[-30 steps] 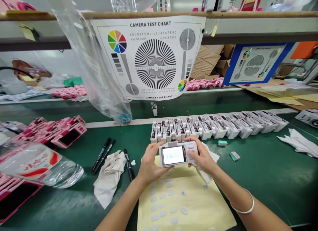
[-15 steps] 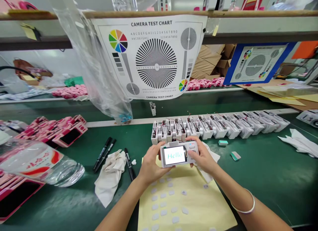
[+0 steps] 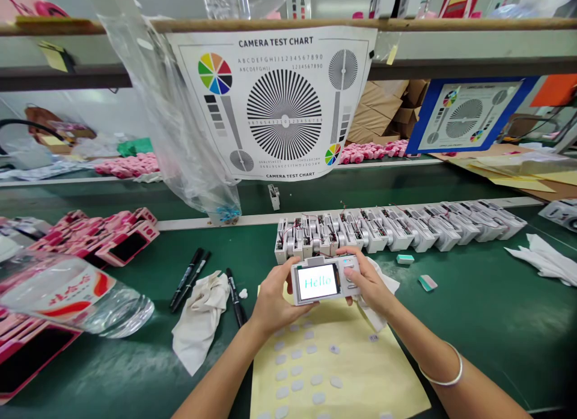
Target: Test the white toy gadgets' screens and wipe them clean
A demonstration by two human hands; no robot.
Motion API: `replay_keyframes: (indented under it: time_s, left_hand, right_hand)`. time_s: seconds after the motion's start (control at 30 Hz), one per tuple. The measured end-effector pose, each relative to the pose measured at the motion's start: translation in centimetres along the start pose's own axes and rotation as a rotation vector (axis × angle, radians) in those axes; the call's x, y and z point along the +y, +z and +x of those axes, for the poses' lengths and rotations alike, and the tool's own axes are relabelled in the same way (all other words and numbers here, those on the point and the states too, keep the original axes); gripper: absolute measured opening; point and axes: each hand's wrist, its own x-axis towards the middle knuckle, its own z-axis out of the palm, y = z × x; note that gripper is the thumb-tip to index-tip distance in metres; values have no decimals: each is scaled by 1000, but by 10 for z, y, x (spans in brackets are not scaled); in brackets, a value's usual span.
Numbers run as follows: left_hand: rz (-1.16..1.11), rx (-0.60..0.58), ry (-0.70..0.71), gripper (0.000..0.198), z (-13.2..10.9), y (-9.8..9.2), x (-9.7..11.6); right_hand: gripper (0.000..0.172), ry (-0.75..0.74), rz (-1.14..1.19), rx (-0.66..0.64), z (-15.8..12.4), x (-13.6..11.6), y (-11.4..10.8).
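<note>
Both hands hold a small white digital camera (image 3: 319,280), its lit screen reading "Hello" in cyan letters. My left hand (image 3: 276,296) grips the camera's left end, thumb along the lower edge and fingers at the top corner. Around the right end my right hand (image 3: 367,284) is closed, with the thumb on the buttons beside the screen. Under the camera lies a yellow sheet (image 3: 356,383) dotted with several pale stickers, a few bearing marks. A white cloth (image 3: 378,314) lies partly hidden behind my right hand.
A row of opened white camera bodies (image 3: 396,229) stands behind my hands. Black markers (image 3: 187,281), a crumpled cloth (image 3: 201,323), a water bottle (image 3: 76,296) and pink cameras (image 3: 128,241) lie left. A camera test chart (image 3: 283,106) hangs ahead. Two small erasers (image 3: 427,282) sit right.
My right thumb has shifted slightly upward on the camera's buttons. The camera stays in both hands, and its screen still shows "Hello".
</note>
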Motion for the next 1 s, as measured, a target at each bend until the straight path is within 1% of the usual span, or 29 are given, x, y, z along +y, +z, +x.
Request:
replay_keyframes:
  time_s: [0.2, 0.4, 0.57, 0.87, 1.0]
  left_hand:
    - [5, 12, 21, 68, -1, 1, -2]
    - [-1, 0, 15, 67, -1, 1, -1]
    - [5, 19, 41, 65, 0, 1, 0]
    - [-26, 22, 8, 66, 1, -1, -2]
    - [5, 36, 24, 64, 0, -1, 0]
  right_hand:
    - [34, 18, -23, -7, 0, -1, -1]
    - [32, 2, 12, 0, -1, -4, 2]
    - [33, 10, 10, -2, -1, -3, 1]
    - [44, -71, 114, -103, 3, 6, -6]
    - [46, -55, 35, -83, 2, 2, -4]
